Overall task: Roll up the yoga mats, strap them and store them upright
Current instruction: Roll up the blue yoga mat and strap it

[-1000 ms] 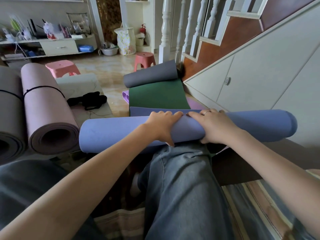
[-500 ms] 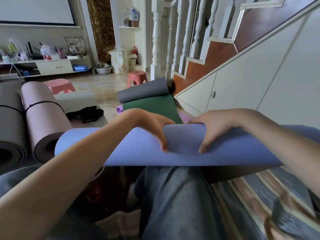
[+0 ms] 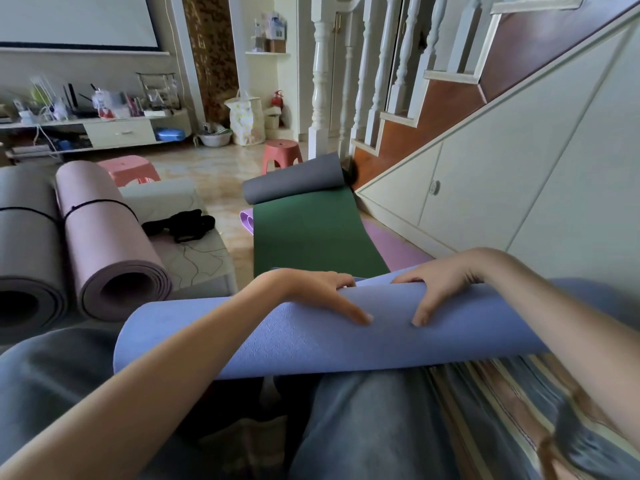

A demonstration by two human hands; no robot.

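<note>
Partly hidden, the blue mat [image 3: 311, 337] lies rolled across the person's lap at the frame's centre; its right end disappears behind the right forearm and its underside is covered by the knees. The left hand [image 3: 311, 292] curls over the top of the roll, thumb stretched down its near face, while its fingers go over the far side and cannot be seen in full. The right hand [image 3: 440, 285] grips the same way just beside it, thumb pointing down, fingertips hidden behind the roll's crest.

Toward 12 o'clock the green mat [image 3: 311, 233] lies flat on the floor, its near edge cut off by the blue roll; a grey mat [image 3: 294, 181] curls at its far end, and a purple mat [image 3: 391, 244] shows only as slivers beneath it. At 9 o'clock two pink rolled mats [image 3: 107, 237] lie side by side, each crossed by a thin dark strap [image 3: 93, 204]; the left one is cropped by the frame. A black bundle [image 3: 180, 223] beyond them is too dark to make out.

Compared with half a second ago, both hands sit a little further over the roll's top, and the camera has tipped slightly so more of the lap shows.
</note>
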